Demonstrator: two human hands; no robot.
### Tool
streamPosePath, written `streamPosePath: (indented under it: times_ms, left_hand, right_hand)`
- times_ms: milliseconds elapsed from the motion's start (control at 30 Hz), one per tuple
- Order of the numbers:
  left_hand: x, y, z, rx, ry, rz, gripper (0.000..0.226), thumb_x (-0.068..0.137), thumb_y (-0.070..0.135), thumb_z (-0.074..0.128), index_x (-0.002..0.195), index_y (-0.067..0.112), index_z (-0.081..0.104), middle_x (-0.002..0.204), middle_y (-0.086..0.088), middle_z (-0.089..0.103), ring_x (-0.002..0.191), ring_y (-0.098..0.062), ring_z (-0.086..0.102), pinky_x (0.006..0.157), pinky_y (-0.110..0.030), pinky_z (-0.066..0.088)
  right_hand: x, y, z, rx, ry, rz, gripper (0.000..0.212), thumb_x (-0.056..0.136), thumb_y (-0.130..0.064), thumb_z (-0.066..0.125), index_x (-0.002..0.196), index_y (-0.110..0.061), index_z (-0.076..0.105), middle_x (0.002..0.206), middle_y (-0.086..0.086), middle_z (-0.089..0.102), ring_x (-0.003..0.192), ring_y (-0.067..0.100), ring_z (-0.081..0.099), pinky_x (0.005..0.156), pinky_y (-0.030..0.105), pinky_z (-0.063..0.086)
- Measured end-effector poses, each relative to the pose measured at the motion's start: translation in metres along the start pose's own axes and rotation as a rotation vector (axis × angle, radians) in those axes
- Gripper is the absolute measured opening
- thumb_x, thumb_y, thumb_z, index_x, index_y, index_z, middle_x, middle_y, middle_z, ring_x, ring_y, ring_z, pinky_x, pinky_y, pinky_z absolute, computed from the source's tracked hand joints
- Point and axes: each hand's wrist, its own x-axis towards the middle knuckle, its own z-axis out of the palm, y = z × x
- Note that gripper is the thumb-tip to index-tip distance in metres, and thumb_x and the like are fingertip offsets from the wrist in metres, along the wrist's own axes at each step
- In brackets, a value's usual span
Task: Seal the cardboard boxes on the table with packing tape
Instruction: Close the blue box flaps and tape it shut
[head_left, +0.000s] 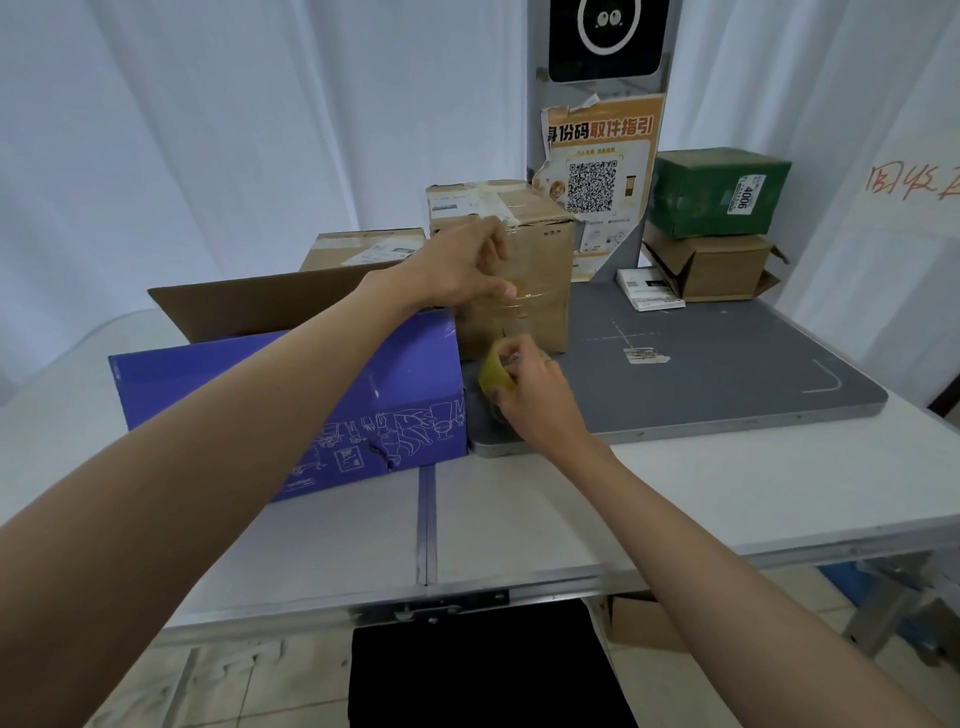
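Taping in progress on the brown box (524, 270), which stands on the grey mat (727, 364). Left hand (467, 270) pinches the tape end against it; right hand (535, 384) grips the roll (496, 371). Next: draw tape taut, press flat.

Tape roll (497, 375) mostly hidden in right hand (530, 387) — box label text illegible.

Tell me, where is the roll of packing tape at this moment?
In the head view, the tape roll is near the centre, held in the right hand, just right of the purple box.
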Motion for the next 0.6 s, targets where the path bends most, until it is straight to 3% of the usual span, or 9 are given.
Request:
streamPosePath:
  times_ms: [167,300,400,467,600]
  left_hand:
    - [-0.008,0.005,-0.021,-0.099,0.120,0.001,0.023,0.091,0.027,0.072,0.107,0.010,0.070,0.108,0.002,0.066,0.082,0.003,0.053,0.073,-0.005,0.040]
    - [-0.017,0.007,-0.036,-0.098,0.172,0.013,0.017,0.097,0.026,0.065,0.101,0.010,0.069,0.104,0.000,0.066,0.074,0.005,0.053,0.067,-0.001,0.038]
    - [-0.028,0.009,-0.047,-0.098,0.186,0.042,0.012,0.095,0.025,0.069,0.094,0.013,0.067,0.097,0.003,0.067,0.069,0.012,0.054,0.065,-0.001,0.037]
    - [-0.036,0.009,-0.057,-0.094,0.179,0.056,0.015,0.092,0.025,0.072,0.092,0.011,0.067,0.095,0.004,0.068,0.067,0.014,0.054,0.064,-0.002,0.037]
    - [-0.056,0.010,-0.076,-0.088,0.121,0.065,0.017,0.088,0.025,0.076,0.094,0.010,0.070,0.097,0.000,0.072,0.077,-0.002,0.060,0.068,-0.006,0.042]
  right_hand:
    - [-0.002,0.000,0.003,-0.326,-0.096,0.011,0.034,0.091,-0.004,0.065,0.120,-0.010,0.048,0.113,0.014,0.062,0.102,0.034,0.060,0.078,0.045,0.053]
    - [0.001,0.000,0.002,-0.383,-0.107,-0.005,0.030,0.093,-0.011,0.067,0.120,-0.012,0.055,0.112,0.011,0.064,0.098,0.028,0.060,0.071,0.036,0.048]
    - [0.006,-0.004,-0.005,-0.167,-0.029,0.027,0.017,0.096,-0.028,0.067,0.104,-0.013,0.070,0.096,0.002,0.070,0.088,0.019,0.064,0.077,0.038,0.055]
    - [0.010,-0.011,-0.015,0.076,0.122,0.067,0.017,0.100,-0.027,0.060,0.098,-0.015,0.072,0.089,-0.001,0.071,0.081,0.012,0.065,0.079,0.034,0.056]
    - [0.020,-0.042,-0.045,0.533,0.348,0.053,0.020,0.102,-0.022,0.054,0.096,-0.019,0.073,0.086,-0.002,0.071,0.086,0.014,0.066,0.080,0.031,0.053]
